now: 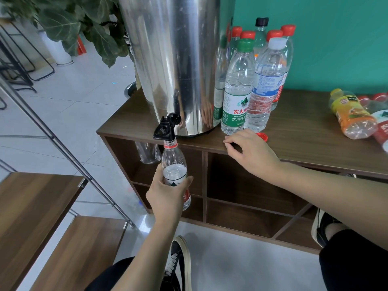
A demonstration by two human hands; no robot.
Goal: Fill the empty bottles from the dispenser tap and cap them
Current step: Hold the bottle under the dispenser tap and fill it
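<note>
Left hand point(168, 196) fingers grip bottle point(175, 164) under tap point(167, 128).

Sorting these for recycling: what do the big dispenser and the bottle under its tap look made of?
Dispenser: apparently polished steel, since its wall mirrors the bottles and a hand. Bottle, gripped by the left hand: clear thin plastic, see-through to the water.
</note>
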